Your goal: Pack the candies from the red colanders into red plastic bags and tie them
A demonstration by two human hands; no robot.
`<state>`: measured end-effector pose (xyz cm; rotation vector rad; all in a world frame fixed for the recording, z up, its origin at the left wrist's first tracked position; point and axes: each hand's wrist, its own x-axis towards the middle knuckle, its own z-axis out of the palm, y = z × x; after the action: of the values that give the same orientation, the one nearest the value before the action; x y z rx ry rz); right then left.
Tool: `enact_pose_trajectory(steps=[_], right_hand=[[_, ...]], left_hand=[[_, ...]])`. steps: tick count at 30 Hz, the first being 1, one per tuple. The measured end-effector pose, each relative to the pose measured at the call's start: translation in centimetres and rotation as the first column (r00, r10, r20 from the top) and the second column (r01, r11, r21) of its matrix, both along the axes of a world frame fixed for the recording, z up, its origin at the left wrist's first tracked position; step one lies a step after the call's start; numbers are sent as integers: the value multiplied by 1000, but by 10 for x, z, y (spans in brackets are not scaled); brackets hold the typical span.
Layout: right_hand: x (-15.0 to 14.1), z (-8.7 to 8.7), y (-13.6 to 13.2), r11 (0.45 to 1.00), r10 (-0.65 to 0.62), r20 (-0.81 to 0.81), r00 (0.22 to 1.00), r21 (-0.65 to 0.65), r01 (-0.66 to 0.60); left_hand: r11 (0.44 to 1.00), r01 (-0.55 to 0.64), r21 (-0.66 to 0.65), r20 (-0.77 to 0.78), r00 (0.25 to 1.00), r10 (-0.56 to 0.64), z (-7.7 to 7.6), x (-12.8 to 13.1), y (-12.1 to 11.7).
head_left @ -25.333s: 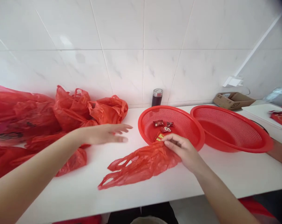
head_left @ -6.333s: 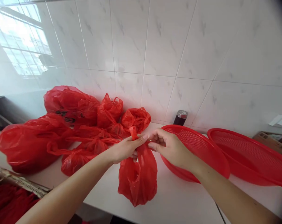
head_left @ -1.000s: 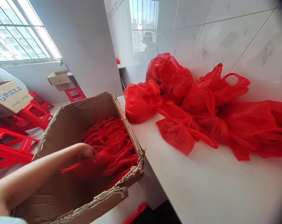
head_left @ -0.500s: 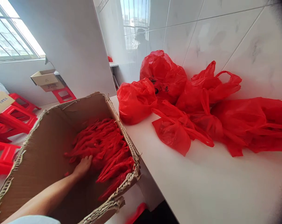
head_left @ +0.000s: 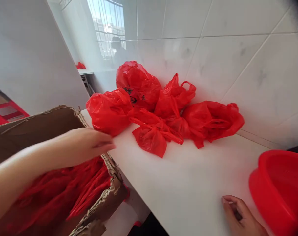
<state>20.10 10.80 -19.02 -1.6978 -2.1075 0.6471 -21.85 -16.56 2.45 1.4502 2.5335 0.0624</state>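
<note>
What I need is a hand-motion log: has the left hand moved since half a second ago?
Yes: judged against the cardboard box, the left hand has risen from the red bags inside and moved toward the white table.

Free tabletop (head_left: 180, 180), bags (head_left: 163, 106) behind (bunched), basket (head_left: 269, 193) right

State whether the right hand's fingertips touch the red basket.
Apart: the head view shows white tabletop between the fingertips of the right hand and the red basket.
</note>
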Motion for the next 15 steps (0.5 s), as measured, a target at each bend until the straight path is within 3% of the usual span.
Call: enact_pose_trajectory(steps=[2, 3, 6, 8, 11, 13, 15], right_hand=[[-3, 11, -5, 998, 13, 4, 1000, -65, -13], [-4, 15, -8, 997, 17, 0, 1000, -78, -17], [-6, 21, -13, 994, 30, -9, 1000, -101, -31], [-6, 23, -14, 993, 42, -31, 999, -109, -45], [-4, 25, -13, 994, 57, -56, 997, -88, -62], [-1, 25, -10, 994, 69, -50, 996, -83, -73], [3, 23, -9, 992, 85, -29, 996, -93, -87]], left_hand=[[976, 189, 104, -114, 978, -178, -6, 30, 60], [966, 228, 121, -140, 967, -211, -14, 38, 90], [965, 243, 101, -184, 958, -222, -48, 35, 163], [971, 231, 62, -172, 961, -217, -66, 22, 188], [973, 230, 22, -115, 967, -226, -69, 9, 186], [972, 234, 27, -61, 971, -232, -54, 8, 162], [977, 210, 43, 5, 978, -211, -30, 8, 121]])
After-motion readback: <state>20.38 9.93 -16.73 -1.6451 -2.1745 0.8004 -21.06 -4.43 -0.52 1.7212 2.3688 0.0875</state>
